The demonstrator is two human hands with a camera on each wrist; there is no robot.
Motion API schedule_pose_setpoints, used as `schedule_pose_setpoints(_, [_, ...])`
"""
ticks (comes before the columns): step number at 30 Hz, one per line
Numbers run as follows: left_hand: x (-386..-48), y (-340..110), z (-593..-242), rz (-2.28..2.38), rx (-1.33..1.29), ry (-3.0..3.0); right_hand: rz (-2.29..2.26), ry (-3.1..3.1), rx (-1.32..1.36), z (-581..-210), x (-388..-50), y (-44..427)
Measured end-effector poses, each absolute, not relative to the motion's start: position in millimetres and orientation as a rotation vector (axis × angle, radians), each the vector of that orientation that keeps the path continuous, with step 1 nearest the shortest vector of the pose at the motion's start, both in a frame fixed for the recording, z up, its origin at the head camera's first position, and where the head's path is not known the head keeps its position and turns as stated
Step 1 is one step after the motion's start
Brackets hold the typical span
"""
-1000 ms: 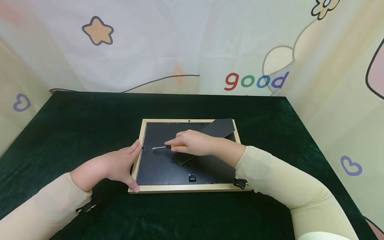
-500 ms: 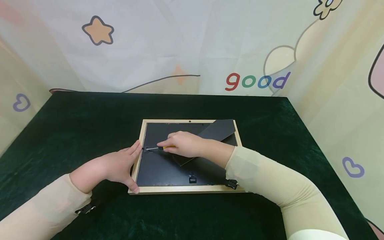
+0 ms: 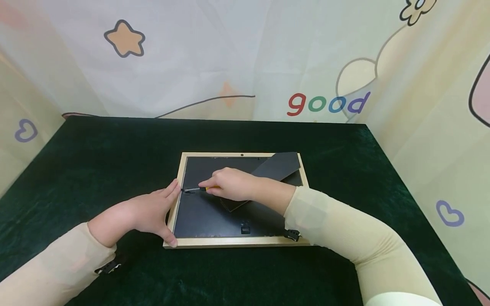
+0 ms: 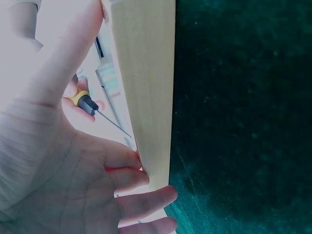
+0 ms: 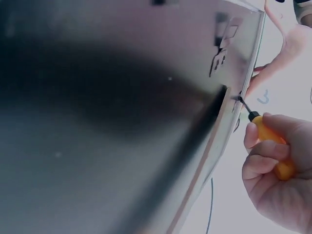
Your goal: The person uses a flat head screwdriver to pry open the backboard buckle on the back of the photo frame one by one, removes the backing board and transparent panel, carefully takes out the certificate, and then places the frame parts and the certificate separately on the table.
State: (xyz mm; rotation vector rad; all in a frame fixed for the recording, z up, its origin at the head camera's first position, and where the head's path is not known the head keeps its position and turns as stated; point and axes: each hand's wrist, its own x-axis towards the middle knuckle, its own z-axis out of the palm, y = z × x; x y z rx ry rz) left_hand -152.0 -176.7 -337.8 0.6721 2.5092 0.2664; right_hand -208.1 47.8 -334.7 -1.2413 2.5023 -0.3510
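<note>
A picture frame (image 3: 245,242) with a pale wooden rim lies face down, its black backing board (image 3: 210,221) upward. My left hand (image 3: 155,211) rests along the frame's left side, fingers extended against the rim and thumb at the near left corner. My right hand (image 3: 233,184) grips a yellow-and-black screwdriver (image 5: 270,136), index finger forward along it. The metal shaft points left, its tip at the backing's left edge beside a small hanger (image 3: 189,194). In the left wrist view the screwdriver (image 4: 87,103) shows beyond the thumb; exact tip contact is unclear.
A black easel stand flap (image 3: 279,165) lies diagonally over the backing, partly under the right forearm. Another small hanger (image 3: 245,230) sits near the front rim. Dark green cloth (image 3: 126,144) covers the table, and a printed curtain (image 3: 183,63) hangs behind.
My right hand has moved left with the screwdriver, bringing its tip from right of the left hanger to the backing's left edge. The left hand stays at the rim.
</note>
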Motion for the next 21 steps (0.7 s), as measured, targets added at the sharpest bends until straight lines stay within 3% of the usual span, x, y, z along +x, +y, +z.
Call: schedule_pose_setpoints(21, [-151.2,-173.0,-337.2,0.247,0.683,2.531,-0.093,2.507,-1.183,-308.9,-206.6,18.7])
